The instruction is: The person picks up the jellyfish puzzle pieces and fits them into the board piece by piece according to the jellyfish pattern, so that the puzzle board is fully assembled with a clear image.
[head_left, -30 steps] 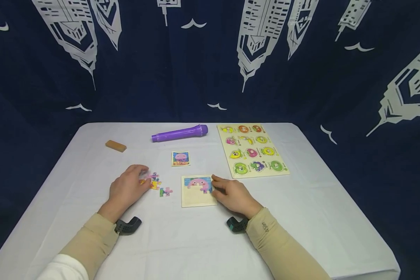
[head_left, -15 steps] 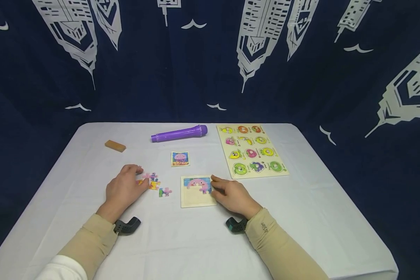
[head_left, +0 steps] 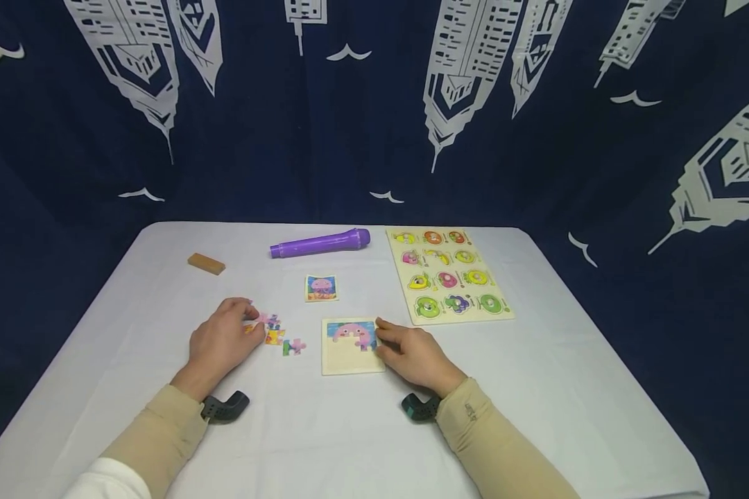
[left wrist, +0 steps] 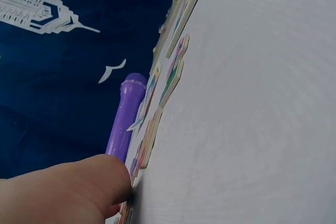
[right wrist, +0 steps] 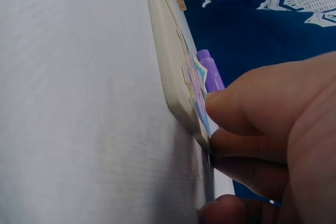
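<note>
My left hand is bent over a small cluster of jigsaw pieces, thumb and forefinger close together at its left side. An orange bit of a piece shows between them; I cannot tell whether they pinch it. Nearer the middle lies a green and pink jigsaw piece. My right hand holds the right edge of a square wooden puzzle board, its thumb at the top side and fingers by the edge. Joined pieces of a pink animal fill the board's upper part.
A small picture card lies behind the board. Farther back are a purple toy microphone and a brown wooden block. A fruit puzzle board lies at the back right. A dark patterned cloth hangs behind the table.
My left hand has shifted slightly left, uncovering more of the pieces, and its thumb and forefinger have drawn closer. My right hand stays on the board. The head view has tilted up slightly.
</note>
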`<state>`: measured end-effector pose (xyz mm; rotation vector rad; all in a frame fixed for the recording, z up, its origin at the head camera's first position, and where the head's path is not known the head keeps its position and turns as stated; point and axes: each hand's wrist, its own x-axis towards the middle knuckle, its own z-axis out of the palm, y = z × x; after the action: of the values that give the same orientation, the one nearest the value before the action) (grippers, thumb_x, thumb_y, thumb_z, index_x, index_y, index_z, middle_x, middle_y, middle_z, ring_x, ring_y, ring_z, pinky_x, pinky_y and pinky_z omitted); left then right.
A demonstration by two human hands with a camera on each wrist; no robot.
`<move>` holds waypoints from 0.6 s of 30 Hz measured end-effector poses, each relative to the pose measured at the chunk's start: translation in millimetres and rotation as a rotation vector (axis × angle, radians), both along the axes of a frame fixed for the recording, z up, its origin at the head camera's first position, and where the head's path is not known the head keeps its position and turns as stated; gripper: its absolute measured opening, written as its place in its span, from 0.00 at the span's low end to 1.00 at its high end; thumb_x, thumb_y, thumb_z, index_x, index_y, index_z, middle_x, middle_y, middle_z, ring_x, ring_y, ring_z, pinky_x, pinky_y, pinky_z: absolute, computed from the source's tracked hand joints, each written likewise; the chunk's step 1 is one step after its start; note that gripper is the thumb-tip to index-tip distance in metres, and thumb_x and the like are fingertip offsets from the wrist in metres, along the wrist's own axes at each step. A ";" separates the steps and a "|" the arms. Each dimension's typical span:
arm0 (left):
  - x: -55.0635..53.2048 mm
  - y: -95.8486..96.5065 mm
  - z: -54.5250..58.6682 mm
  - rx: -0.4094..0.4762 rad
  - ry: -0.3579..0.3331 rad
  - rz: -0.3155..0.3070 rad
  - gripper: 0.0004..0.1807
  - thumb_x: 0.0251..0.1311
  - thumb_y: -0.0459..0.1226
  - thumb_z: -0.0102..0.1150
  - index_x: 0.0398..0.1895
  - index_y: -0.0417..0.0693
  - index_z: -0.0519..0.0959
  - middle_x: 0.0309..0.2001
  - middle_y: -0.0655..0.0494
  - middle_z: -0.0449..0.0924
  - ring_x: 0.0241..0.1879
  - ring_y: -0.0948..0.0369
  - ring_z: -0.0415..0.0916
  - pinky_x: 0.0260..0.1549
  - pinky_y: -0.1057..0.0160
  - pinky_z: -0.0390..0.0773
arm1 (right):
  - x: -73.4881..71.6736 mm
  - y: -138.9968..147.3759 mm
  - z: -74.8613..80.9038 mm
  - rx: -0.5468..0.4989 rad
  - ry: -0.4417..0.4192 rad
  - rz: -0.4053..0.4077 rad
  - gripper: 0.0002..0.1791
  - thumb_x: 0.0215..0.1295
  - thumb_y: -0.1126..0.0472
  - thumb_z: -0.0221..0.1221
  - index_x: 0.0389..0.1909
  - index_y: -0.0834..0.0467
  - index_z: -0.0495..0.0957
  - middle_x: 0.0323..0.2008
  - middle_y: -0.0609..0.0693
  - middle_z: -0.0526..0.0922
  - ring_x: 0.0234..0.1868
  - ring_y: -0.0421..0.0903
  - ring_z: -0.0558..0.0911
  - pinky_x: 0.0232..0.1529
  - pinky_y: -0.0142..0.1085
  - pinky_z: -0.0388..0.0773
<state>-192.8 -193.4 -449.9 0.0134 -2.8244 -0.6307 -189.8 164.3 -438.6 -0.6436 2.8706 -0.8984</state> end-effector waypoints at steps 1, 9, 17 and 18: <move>0.9 -0.4 -0.3 -0.002 0.001 0.000 0.13 0.60 0.43 0.65 0.43 0.46 0.84 0.64 0.41 0.77 0.47 0.41 0.83 0.29 0.51 0.78 | 0.6 -0.5 -0.2 -0.001 -0.003 0.003 0.24 0.72 0.53 0.62 0.65 0.57 0.79 0.71 0.44 0.73 0.73 0.47 0.72 0.71 0.47 0.68; 7.7 -1.6 -3.0 0.008 0.064 -0.001 0.16 0.61 0.39 0.66 0.50 0.45 0.82 0.56 0.41 0.83 0.40 0.46 0.84 0.21 0.60 0.71 | 3.4 -3.0 -1.5 0.011 0.016 0.030 0.23 0.72 0.53 0.61 0.64 0.58 0.80 0.71 0.46 0.74 0.71 0.48 0.73 0.71 0.47 0.69; 3.9 2.0 -0.8 0.140 0.113 -0.019 0.13 0.63 0.35 0.65 0.50 0.47 0.82 0.48 0.45 0.87 0.37 0.50 0.83 0.25 0.62 0.68 | 3.8 -0.4 2.4 0.014 0.017 0.022 0.23 0.73 0.53 0.61 0.65 0.57 0.79 0.71 0.46 0.74 0.72 0.48 0.73 0.71 0.48 0.69; 2.9 2.2 -0.9 0.180 0.116 -0.015 0.12 0.63 0.36 0.66 0.49 0.48 0.82 0.48 0.46 0.87 0.38 0.50 0.82 0.27 0.62 0.69 | 3.7 0.0 2.9 0.015 0.019 0.021 0.23 0.73 0.53 0.61 0.65 0.57 0.79 0.71 0.46 0.74 0.72 0.48 0.73 0.71 0.48 0.69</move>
<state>-189.8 -191.2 -450.8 -0.0123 -2.6502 -0.8584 -186.1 164.3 -435.8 -0.6826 2.8789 -0.8717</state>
